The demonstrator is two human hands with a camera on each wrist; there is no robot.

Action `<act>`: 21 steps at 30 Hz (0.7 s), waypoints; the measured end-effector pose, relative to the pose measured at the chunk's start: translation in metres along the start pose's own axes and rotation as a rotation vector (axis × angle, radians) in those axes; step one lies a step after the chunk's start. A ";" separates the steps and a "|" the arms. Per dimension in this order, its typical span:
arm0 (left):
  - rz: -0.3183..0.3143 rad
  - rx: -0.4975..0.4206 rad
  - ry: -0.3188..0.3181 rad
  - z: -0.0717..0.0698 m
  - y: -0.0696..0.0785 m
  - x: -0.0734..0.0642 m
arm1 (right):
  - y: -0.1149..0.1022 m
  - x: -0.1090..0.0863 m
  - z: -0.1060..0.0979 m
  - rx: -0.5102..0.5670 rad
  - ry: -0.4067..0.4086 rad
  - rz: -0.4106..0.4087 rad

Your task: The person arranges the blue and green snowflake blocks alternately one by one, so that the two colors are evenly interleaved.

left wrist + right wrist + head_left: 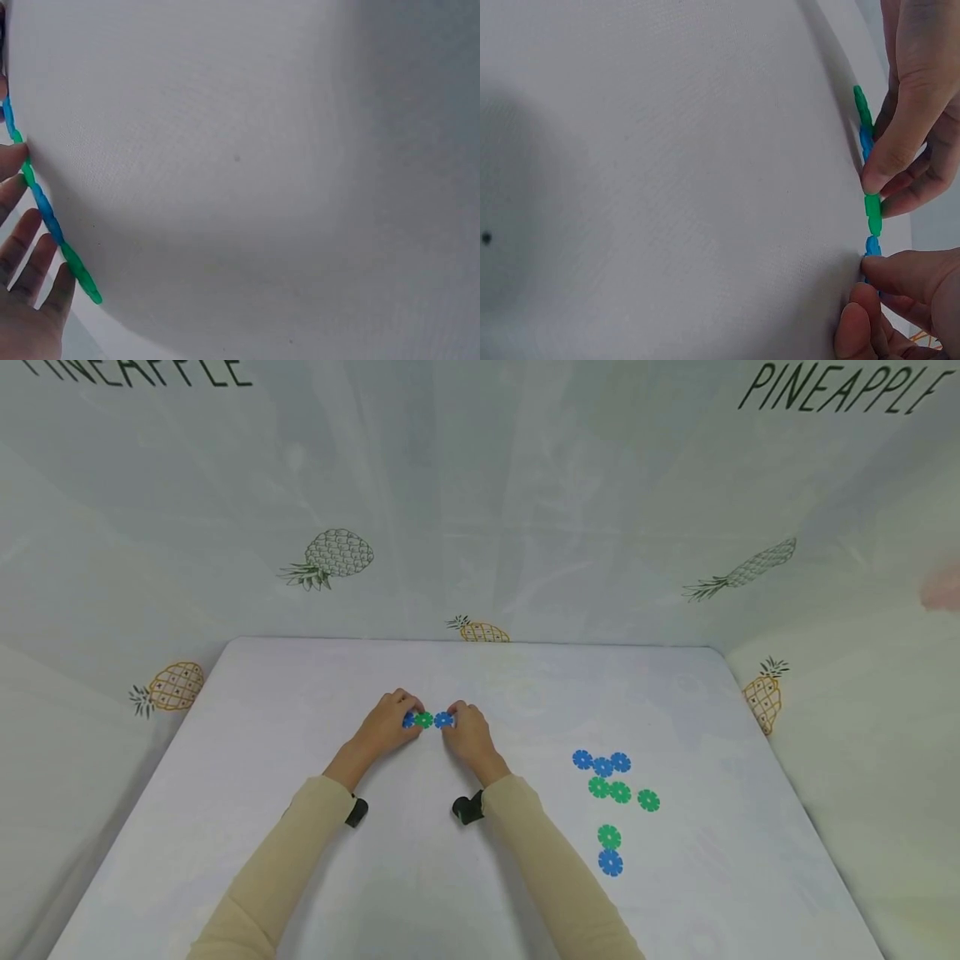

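Observation:
My left hand [386, 723] grips a short chain of interlocking notched discs, thumb on one side and fingers on the other. In the right wrist view the chain runs from an end green disc [862, 105] through a blue disc [866, 141] to another green disc [874, 214]. My right hand [471, 737] pinches a single blue notched disc [443, 719] between thumb and fingers. Its edge lies close to the chain's green end, in line with it. The left wrist view shows the left fingers along the chain's blue disc [46, 211], with much of the hand cut off.
On the white table [675, 693], to the right, lie loose discs: a cluster of blue discs [602, 767], several green discs [619, 792] below them, and a green disc [609, 837] beside a blue disc [611, 862] nearer me. A pineapple-print cloth [480, 510] hangs behind.

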State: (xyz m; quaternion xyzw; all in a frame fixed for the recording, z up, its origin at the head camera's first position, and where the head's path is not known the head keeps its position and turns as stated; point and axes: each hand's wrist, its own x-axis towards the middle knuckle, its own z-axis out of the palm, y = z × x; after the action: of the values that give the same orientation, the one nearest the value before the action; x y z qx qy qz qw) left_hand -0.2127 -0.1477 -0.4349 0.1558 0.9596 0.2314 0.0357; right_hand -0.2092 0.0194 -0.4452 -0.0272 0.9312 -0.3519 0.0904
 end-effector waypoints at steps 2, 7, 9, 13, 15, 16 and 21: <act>-0.001 -0.006 0.001 0.000 0.000 0.000 | 0.000 0.000 0.000 -0.005 0.000 0.001; 0.003 0.001 0.007 0.002 -0.002 0.002 | -0.001 0.000 0.000 -0.013 -0.007 0.010; 0.002 0.006 0.005 0.003 -0.002 0.002 | -0.002 0.001 0.000 -0.012 -0.010 0.014; 0.007 0.007 0.008 0.003 -0.004 0.003 | -0.002 0.001 0.000 -0.012 -0.007 0.015; 0.006 0.004 0.009 0.004 -0.004 0.003 | -0.002 0.001 0.000 -0.012 -0.006 0.013; 0.007 0.003 0.010 0.004 -0.004 0.003 | -0.002 0.001 -0.001 -0.012 -0.006 0.012; 0.014 0.004 0.011 0.004 -0.005 0.003 | -0.002 0.001 -0.001 -0.019 -0.003 0.009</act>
State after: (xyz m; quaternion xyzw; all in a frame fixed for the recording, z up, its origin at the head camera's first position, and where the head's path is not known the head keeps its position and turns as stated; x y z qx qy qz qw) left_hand -0.2165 -0.1489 -0.4407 0.1611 0.9592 0.2307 0.0283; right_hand -0.2101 0.0181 -0.4434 -0.0246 0.9345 -0.3426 0.0931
